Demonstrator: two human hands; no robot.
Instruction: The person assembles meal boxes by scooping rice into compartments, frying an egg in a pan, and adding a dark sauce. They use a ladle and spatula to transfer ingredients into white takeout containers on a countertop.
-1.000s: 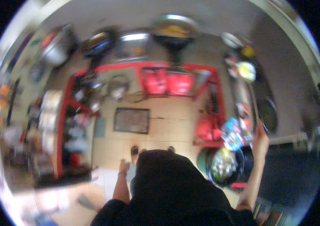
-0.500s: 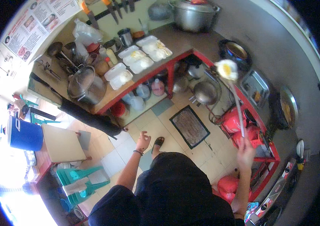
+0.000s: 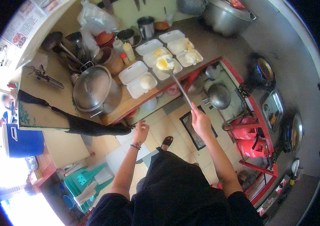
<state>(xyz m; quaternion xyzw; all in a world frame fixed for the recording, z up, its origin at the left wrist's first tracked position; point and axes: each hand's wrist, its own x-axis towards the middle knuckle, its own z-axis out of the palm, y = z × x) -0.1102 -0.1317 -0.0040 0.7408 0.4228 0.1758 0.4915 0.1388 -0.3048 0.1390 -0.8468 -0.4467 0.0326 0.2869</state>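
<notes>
My right hand (image 3: 201,124) is closed around the long metal handle of a turner (image 3: 180,88), which reaches forward over the counter. On its far end lies a fried egg (image 3: 163,64) with a yellow yolk, above the middle foam box (image 3: 147,48). That box also shows some yellow and white food, partly hidden by the egg. To its left, an open foam box (image 3: 133,73) holds a mound of rice (image 3: 146,82). A third open foam box (image 3: 172,36), on the right, holds rice and egg pieces. My left hand (image 3: 141,132) hangs beside the counter's near edge, loosely curled, fingers apart, holding nothing.
A large lidded pot (image 3: 94,88) and squeeze bottles (image 3: 128,51) stand left of the boxes. At right are a pan on a burner (image 3: 265,69), a metal tray (image 3: 272,109) and a wok (image 3: 295,132). Red gas cylinders (image 3: 248,148) sit below. Green chairs (image 3: 83,182) stand lower left.
My right hand has swung the turner with the fried egg leftward, from beside the burner to above the middle foam box. My view has shifted toward the counter; my left hand stays low and empty.
</notes>
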